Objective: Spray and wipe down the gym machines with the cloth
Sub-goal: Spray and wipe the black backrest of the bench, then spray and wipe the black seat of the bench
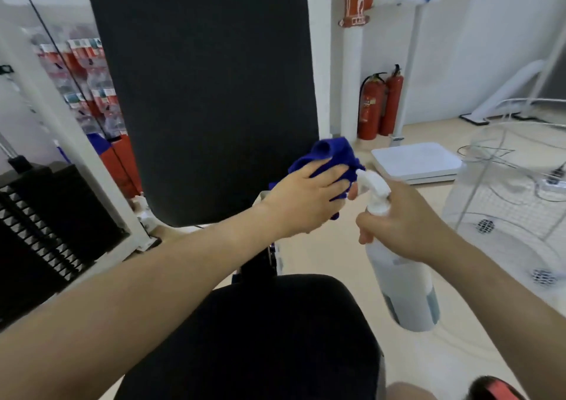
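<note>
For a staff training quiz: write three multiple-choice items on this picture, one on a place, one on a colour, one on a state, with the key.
1. Where do the fire extinguishers stand? A. on a shelf B. on the floor, right of the back pad C. on a chair
2. What colour is the cloth? A. yellow B. white C. blue
3. What is the right hand doing? A. gripping the spray bottle B. hanging empty C. waving
Key: 1 B, both stand on the floor; 2 C, the left hand clutches blue fabric; 3 A, its fingers wrap the bottle's neck.
</note>
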The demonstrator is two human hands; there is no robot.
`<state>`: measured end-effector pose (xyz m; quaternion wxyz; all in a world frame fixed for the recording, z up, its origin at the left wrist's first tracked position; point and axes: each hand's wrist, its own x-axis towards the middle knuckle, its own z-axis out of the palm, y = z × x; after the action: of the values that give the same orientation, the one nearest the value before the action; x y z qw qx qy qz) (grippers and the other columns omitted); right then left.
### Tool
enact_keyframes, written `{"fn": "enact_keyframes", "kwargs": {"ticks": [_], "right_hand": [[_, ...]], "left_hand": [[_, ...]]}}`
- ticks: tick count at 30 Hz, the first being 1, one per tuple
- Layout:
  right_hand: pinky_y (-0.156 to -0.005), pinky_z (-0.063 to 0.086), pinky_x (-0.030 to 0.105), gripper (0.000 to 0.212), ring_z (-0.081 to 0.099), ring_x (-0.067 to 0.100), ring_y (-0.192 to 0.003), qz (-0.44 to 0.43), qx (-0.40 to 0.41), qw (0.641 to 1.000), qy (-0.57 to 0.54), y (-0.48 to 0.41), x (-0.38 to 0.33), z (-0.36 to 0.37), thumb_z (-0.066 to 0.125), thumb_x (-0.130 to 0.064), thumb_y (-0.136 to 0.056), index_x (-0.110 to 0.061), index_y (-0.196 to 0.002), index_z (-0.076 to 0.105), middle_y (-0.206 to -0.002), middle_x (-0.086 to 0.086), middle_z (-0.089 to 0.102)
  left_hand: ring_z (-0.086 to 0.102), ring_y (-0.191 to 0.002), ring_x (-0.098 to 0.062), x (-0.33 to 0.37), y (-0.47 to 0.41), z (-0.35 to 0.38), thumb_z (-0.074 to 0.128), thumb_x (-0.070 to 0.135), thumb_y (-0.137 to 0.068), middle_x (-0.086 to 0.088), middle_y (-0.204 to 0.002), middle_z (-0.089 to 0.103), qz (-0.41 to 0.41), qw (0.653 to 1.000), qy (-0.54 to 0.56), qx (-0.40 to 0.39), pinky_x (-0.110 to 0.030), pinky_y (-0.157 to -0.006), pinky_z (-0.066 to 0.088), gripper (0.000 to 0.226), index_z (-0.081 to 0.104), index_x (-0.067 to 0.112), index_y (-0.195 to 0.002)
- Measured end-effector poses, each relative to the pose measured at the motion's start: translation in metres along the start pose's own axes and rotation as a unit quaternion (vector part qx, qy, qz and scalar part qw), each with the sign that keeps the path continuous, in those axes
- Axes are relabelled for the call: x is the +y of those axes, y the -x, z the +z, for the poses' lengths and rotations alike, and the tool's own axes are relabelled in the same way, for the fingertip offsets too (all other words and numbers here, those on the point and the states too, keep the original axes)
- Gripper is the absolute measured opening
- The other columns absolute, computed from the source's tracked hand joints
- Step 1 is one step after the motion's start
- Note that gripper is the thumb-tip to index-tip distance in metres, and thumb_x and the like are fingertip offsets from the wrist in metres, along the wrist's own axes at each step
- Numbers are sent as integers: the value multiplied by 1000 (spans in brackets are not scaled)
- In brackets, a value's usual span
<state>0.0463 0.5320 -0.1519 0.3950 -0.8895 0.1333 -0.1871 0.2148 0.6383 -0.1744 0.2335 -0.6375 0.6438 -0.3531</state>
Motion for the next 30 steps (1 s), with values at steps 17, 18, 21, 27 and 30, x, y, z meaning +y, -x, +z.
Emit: {"fn": "enact_keyframes", "kwargs": {"ticks": [17,18,21,27,30], "right_hand": [[-60,46,15,30,65,15,-54,44,-419,904,70,21,37,4,51,-16,-62,2,-84,61,-52,11,67],[-60,45,15,28,63,13,-54,47,-437,894,87,24,37,3,52,-16,-62,4,-81,59,-53,11,68],[-61,44,12,26,62,7,-55,47,-464,876,123,27,36,-2,53,-15,-68,2,-85,61,-55,10,69],[-68,52,23,33,70,21,-60,47,-446,889,91,29,34,-15,51,-19,-66,-12,-97,61,-54,11,68],[-62,48,18,32,69,18,-58,36,-451,886,98,33,32,-13,51,-17,-63,0,-89,59,-54,12,67]], "left_hand": [[44,-131,-33,-9,157,13,62,-1,-90,-10,-141,50,-222,950,176,128,-50,-105,41,40,62,15,-127],[47,-130,-33,-9,156,10,61,0,-91,-10,-140,52,-235,941,197,142,-50,-103,43,37,64,14,-125],[50,-129,-28,-5,151,-7,62,-5,-87,-8,-137,53,-279,903,288,156,-46,-106,43,39,66,12,-122],[62,-100,7,16,129,-55,56,15,-95,21,-106,68,-392,675,623,50,-13,-87,49,30,64,33,-117],[56,-100,13,53,110,-50,43,33,-100,26,-112,64,-303,658,677,-132,-8,-90,40,33,51,43,-130]]}}
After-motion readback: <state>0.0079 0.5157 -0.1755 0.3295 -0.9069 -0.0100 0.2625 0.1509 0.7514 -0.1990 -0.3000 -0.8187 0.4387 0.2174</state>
